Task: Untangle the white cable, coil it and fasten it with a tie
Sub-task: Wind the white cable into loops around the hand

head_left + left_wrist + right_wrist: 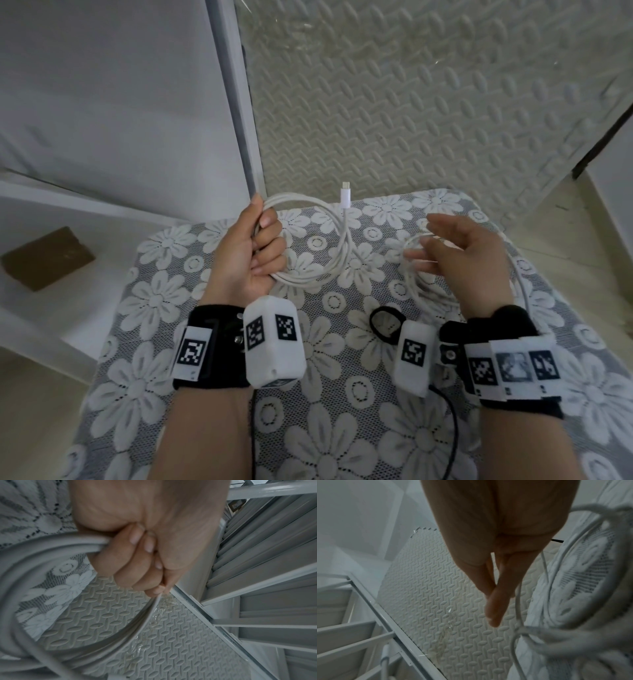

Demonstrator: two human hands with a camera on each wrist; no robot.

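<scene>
A person seated at a small table covered with a lace floral tablecloth [212,342] is partway through coiling a white cable [337,263]. Judging from the layout, the coiling step is in hand: several loops are gathered, the rest is loose, and nothing is tied yet.

At centre left of the head view, the left hand [250,253] is closed in a fist around a bundle of loops, fingers [123,563] curled tightly over the strands. The loops fan out to the right over the cloth, and a USB-C plug [345,196] on one end points toward the top of the frame, near the table's far edge.

At centre right, the right hand [462,253] is open, fingers extended and blurred with motion. It hovers over the loose remainder of cable, which lies curved on the cloth beneath and beside it; whether the fingertips touch a strand cannot be told.

A black loop-shaped tie [386,322] lies on the cloth in the lower middle, between the two wrists, untouched.

The next move likely calls for the right hand to catch the slack and feed another loop into the left fist, keeping the turns even.
</scene>
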